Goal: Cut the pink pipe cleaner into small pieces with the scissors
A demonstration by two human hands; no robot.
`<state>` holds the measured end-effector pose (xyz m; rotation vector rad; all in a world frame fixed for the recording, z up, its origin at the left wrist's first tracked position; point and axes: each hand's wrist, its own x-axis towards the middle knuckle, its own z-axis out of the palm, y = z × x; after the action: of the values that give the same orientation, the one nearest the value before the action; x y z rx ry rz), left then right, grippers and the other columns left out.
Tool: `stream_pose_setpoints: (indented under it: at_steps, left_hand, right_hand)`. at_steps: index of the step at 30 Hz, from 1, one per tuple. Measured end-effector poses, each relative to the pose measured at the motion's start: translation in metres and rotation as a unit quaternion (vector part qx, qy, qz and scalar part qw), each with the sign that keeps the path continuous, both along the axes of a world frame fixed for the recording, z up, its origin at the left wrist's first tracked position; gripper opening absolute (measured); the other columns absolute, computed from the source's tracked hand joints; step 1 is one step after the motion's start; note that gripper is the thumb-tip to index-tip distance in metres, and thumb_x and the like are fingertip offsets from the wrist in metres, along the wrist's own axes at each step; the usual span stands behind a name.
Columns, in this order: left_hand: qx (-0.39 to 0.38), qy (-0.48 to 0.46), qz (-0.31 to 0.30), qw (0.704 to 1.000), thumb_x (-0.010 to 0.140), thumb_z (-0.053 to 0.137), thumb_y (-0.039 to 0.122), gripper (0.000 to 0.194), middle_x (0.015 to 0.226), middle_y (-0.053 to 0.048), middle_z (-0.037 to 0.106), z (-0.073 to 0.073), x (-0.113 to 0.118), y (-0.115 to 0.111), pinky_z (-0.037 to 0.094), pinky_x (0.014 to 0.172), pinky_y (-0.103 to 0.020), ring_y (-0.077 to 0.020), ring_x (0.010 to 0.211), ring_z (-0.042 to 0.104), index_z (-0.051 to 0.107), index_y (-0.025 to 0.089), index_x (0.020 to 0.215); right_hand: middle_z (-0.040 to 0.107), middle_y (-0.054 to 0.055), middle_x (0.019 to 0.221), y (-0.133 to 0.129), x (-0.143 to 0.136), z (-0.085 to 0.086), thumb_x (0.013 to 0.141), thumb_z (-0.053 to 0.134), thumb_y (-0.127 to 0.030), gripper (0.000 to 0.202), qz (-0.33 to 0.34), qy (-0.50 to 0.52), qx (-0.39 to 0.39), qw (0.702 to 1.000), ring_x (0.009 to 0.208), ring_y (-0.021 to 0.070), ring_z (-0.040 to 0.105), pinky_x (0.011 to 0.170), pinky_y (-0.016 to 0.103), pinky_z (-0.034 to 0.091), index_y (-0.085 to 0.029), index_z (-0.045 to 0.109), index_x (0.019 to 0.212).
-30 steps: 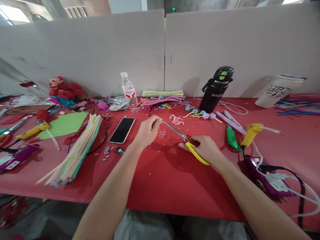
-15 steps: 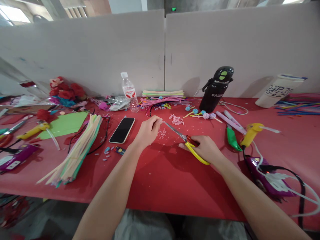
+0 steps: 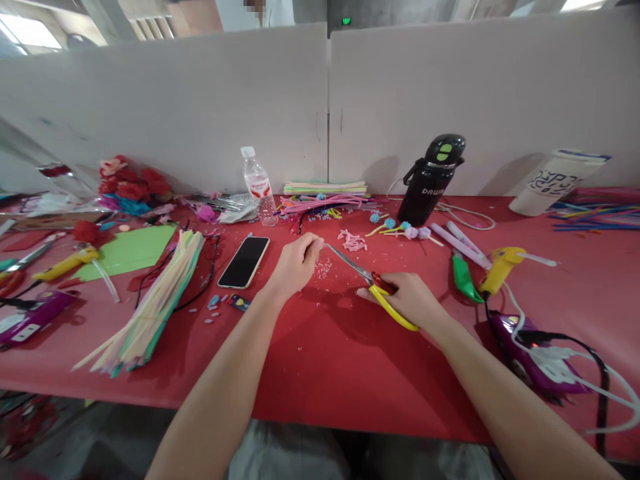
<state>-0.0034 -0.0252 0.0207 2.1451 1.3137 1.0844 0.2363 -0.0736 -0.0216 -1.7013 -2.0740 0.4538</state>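
My right hand point(image 3: 407, 297) grips a pair of scissors point(image 3: 387, 307) with yellow and red handles. Their blades point up and left, and the tips reach close to the fingertips of my left hand point(image 3: 300, 260). That hand is closed in a pinch; whatever sits between its fingers is too small to make out. Tiny pale clippings point(image 3: 325, 269) are scattered on the red table below the blades. Just beyond the blades lies a small heap of pink pieces point(image 3: 351, 240).
A phone point(image 3: 245, 262) and a bundle of pale fuzzy stems point(image 3: 155, 303) lie on the left. A clear bottle point(image 3: 260, 190) and a black flask point(image 3: 431, 180) stand at the back. Yellow glue guns point(image 3: 501, 270) with cords flank both sides, near a purple power strip point(image 3: 537, 360).
Both hands and the scissors stay almost in place. The view shifts very slightly.
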Motion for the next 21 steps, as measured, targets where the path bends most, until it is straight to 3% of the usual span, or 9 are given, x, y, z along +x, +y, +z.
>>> stream_pose_setpoints:
  at_steps: [21]
  left_hand:
    - [-0.003,-0.003,-0.008,1.000,0.093,0.035,0.036,0.028,0.062,0.003,0.048,0.0008,-0.0006,-0.0007,0.034,0.058,-0.023,-0.0090,0.056,0.045,0.046,0.018,0.074]
  right_hand:
    - [0.038,-0.002,0.049,-0.0013,-0.0012,0.0010,0.072,0.052,-0.069,0.055,-0.003,0.003,0.002,1.000,0.046,0.0089,0.030,0.046,0.023,0.022,-0.019,0.037,0.053]
